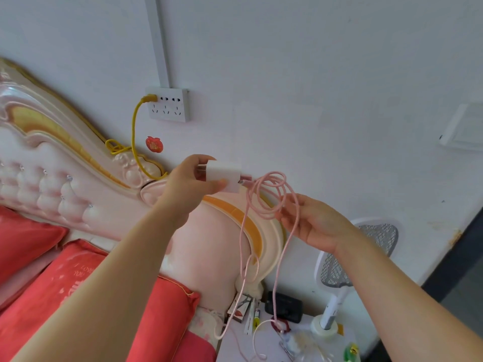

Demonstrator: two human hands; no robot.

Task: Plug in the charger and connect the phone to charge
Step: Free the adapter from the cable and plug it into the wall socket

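Note:
My left hand (pixel 194 182) grips a white charger block (pixel 224 175) with its metal prongs pointing left, held below and to the right of the white wall socket strip (pixel 168 104). A pink braided cable (pixel 271 197) is plugged into the charger's right end and hangs in loops down to the bedside table. My right hand (pixel 311 220) holds the cable loops in its fingers. A dark, phone-like object (pixel 285 305) lies on the bedside table; I cannot tell for sure that it is the phone.
A yellow cable (pixel 134 131) fills the strip's left outlet and drapes over the pink headboard (pixel 78 163). Red pillows (pixel 78 283) lie at lower left. An electric fly swatter (pixel 339 273) stands on the white bedside table (pixel 232 346) among small items. A red sticker (pixel 154 144) is on the wall.

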